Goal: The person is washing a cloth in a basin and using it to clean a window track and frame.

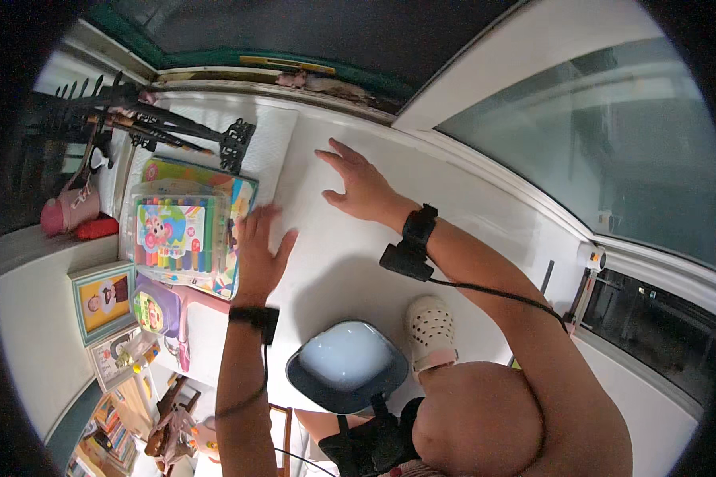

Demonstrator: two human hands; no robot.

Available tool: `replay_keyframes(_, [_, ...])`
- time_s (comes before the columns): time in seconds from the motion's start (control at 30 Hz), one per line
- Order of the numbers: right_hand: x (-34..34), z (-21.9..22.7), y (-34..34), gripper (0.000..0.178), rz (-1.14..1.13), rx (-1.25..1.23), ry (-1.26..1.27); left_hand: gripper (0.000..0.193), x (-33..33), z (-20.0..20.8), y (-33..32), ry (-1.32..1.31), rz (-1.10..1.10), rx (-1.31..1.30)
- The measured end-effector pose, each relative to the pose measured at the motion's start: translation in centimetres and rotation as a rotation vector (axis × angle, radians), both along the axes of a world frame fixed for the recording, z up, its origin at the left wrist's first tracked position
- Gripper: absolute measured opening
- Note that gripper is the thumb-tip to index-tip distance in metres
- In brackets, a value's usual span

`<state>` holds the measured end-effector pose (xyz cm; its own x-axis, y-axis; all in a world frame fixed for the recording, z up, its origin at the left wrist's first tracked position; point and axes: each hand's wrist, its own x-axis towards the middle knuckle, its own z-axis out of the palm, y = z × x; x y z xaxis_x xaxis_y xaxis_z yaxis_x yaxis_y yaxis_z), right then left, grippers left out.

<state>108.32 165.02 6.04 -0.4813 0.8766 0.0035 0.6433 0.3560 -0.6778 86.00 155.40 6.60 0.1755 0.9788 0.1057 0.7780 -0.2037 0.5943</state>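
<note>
White tabletop (453, 207), sheet of white paper (326, 230): left hand (258, 246) and right hand (358, 187) flat, fingers spread, gripping nothing; a sideways nudge could shift the crayon case (179, 230).

The one camera sits on my head and looks straight down. It is close to my arms, which come in from the bottom edge. My left hand (261, 253) and right hand (358, 184) lie flat on a white table (469, 215). Straight edges bend near the round rim
</note>
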Motion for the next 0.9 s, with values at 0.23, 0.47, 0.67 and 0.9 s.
replay_keyframes(0.23, [6.0,3.4,-4.4,0.037,-0.009,0.075,-0.085,0.043,-2.2,5.5,-19.8,-0.004,0.313,-0.45])
replay_keyframes(0.47, [16.7,4.0,-8.6,0.046,-0.207,0.011,-0.529,0.058,-0.9,3.4,-31.2,-0.579,0.684,-1.046])
replay_keyframes(0.67, [18.1,3.5,-10.8,0.057,-0.158,0.052,-0.588,0.053,1.3,3.9,-30.1,-0.918,0.707,-1.116])
replay_keyframes(0.9, [15.7,4.4,-11.3,0.072,-0.031,0.079,-0.547,0.041,0.9,2.8,-31.0,-0.868,0.595,-1.053])
